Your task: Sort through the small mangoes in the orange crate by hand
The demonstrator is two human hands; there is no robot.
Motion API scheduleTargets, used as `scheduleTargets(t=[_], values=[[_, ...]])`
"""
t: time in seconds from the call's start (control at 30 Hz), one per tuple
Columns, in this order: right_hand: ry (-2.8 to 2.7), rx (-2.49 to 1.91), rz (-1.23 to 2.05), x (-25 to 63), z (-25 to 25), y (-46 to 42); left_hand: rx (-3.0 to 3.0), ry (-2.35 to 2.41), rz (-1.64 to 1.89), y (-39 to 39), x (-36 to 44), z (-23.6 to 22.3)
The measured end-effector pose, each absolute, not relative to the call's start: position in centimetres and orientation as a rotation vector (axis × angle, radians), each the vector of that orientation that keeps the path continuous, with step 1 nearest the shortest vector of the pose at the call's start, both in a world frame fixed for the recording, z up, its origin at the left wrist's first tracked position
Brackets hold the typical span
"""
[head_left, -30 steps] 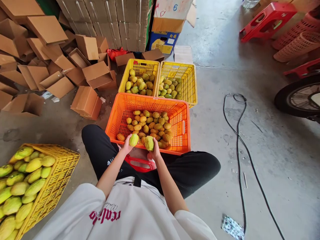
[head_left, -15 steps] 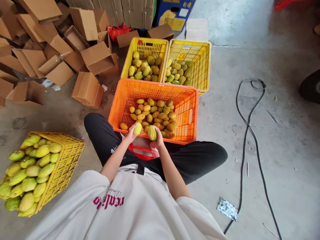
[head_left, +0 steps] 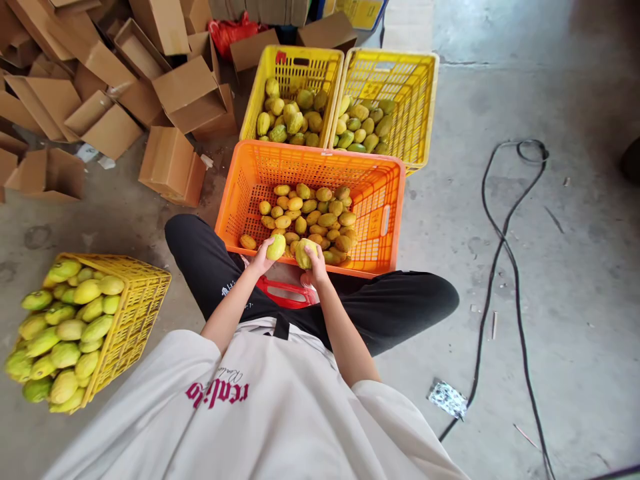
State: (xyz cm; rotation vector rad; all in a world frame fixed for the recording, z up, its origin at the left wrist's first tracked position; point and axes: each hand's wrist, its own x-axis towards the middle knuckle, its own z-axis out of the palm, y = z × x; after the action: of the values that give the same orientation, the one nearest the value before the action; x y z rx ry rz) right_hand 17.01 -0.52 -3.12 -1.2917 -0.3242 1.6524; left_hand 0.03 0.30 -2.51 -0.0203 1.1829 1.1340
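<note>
My left hand [head_left: 261,257] is closed round a smooth yellow-green papaya [head_left: 275,247]. In my right hand [head_left: 317,265] is a ribbed, greener papaya [head_left: 303,254], gripped from its right side. Both fruits are held slightly apart over the near rim of an orange crate [head_left: 226,207], which stands in front of my crossed legs. Inside that crate lie many small yellow and brownish-green papayas [head_left: 313,217], mostly at the middle and right. The fingers of each hand are partly hidden by the fruit.
Two yellow crates [head_left: 433,110] with papayas touch the orange crate's far side. A heaped yellow crate [head_left: 140,320] stands at my left. Cardboard boxes [head_left: 187,100] are piled at the back left. A black cable [head_left: 517,313] and a patterned packet [head_left: 448,399] lie at the right.
The view has shifted a little, so the crates appear higher. My right hand has turned slightly round its papaya, with more of its fingers over the top. Both hands keep hold.
</note>
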Motion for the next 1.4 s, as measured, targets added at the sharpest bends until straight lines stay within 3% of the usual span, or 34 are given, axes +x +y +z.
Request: scheduleTargets(t=[0.37, 1.07, 1.4], values=[[-0.174, -1.214, 1.745, 17.0, -3.8, -0.2, -0.019, 1.230, 1.002, 0.9, -0.1, -1.7], [-0.294, -1.220, 1.621, 16.6, -2.9, -0.5, 0.016, 1.089, 1.094, 0.3, 0.4, -1.6], [-0.230, -1.279, 1.717, 17.0, -3.2, 0.0, -0.114, 1.088, 1.058, 0.5, 0.6, -0.2]])
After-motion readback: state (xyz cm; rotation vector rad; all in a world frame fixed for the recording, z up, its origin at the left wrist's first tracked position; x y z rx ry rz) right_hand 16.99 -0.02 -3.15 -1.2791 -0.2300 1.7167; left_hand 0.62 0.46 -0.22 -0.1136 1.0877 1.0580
